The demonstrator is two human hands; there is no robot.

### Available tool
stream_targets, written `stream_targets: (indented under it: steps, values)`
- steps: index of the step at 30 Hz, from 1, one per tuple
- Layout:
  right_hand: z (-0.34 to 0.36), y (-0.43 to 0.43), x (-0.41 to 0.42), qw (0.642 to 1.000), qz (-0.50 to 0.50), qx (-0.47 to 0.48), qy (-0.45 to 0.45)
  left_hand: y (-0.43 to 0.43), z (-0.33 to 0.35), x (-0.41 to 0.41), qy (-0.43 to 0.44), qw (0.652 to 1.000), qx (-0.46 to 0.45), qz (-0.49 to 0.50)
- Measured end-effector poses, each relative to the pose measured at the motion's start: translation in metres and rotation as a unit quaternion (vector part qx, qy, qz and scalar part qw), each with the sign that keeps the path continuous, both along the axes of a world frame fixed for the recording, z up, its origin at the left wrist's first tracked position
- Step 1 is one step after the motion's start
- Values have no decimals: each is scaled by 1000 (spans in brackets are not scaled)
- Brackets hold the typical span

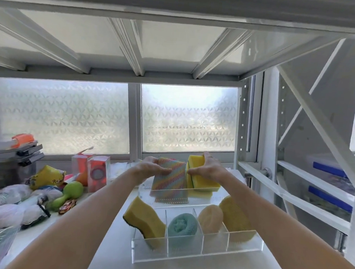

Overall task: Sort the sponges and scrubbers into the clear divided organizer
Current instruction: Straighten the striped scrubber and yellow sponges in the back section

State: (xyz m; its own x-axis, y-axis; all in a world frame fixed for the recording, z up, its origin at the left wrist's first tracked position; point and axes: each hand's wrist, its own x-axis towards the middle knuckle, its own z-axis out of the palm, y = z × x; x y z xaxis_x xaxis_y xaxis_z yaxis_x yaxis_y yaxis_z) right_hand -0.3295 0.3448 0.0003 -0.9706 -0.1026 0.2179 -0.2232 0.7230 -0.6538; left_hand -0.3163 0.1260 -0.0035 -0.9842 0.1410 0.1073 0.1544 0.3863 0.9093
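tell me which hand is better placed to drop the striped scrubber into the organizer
Left. The left hand already holds the striped scrubber above the organizer; the right hand is busy gripping the yellow sponge.

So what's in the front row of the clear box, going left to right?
Wavy yellow sponge → teal mesh scrubber → round beige scrubber → yellow oval scrubber.

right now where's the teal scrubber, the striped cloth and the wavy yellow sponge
teal scrubber (182,225), head view, its puffy centre
striped cloth (168,180), head view, middle of its face
wavy yellow sponge (145,217), head view, its yellow top
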Motion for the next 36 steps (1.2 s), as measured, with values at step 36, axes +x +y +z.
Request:
stream_targets:
  steps: [36]
  values:
    - [-4, 31, -7, 999, -32, 19, 22, 8, 11, 9, 34, 938, -270, 217]
